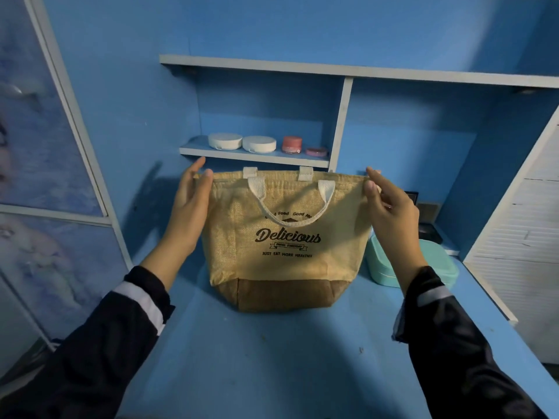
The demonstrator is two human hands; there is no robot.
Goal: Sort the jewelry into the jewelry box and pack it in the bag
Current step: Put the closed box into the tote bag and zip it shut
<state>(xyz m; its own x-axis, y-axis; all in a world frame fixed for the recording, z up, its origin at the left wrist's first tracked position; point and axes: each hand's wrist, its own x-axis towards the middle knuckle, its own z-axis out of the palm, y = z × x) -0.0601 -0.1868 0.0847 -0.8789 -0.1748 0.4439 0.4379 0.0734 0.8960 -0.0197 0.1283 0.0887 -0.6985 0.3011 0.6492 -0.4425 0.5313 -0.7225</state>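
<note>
While left hand [189, 207] and right hand [393, 213] are pinching the bag [287, 261] rim, packing is likely starting; its mouth is needing opening next.

Shelf [254, 157] holds two white round tins [225, 141], a pink jar [292, 144], a pink lid [316, 151]

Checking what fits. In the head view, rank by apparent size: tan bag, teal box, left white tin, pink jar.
1. tan bag
2. teal box, partly hidden
3. left white tin
4. pink jar
Tin and jar sit farther back; true size unsure.
</note>
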